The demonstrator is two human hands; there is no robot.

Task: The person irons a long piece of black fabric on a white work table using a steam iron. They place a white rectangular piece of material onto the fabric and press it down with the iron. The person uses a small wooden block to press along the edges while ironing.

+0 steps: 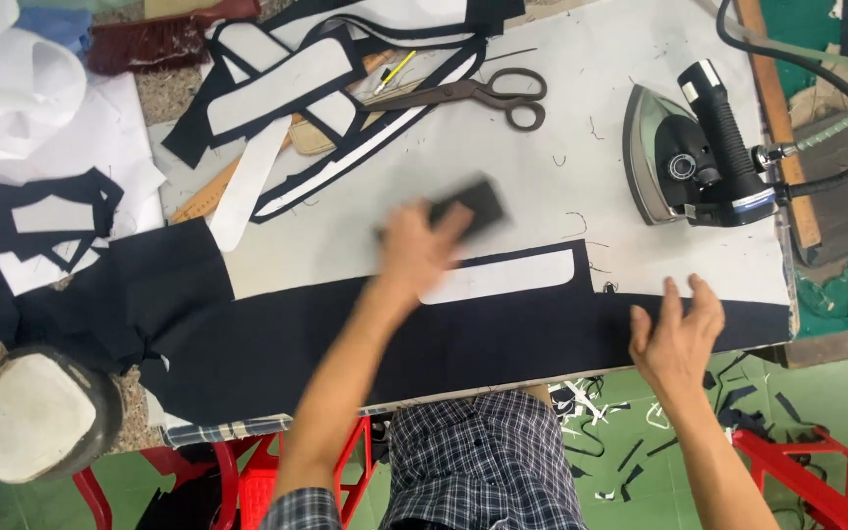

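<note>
Closest in, the right hand [676, 334] lies spread wide and flat on the long strip of dark navy fabric [463, 339] at the worktop [561, 186] edge, probably pinning it so it doesn't slide. The left hand [414, 250] is blurry, fingers closed around a small dark rectangular block [473, 203] just past a white rounded interfacing strip [503, 278]. Further back a shiny steel steam iron [689, 157] stands parked on its side, likely to keep the hot plate off the cloth, and dark metal scissors [478, 95] lie by cut pattern pieces [287, 83].
</note>
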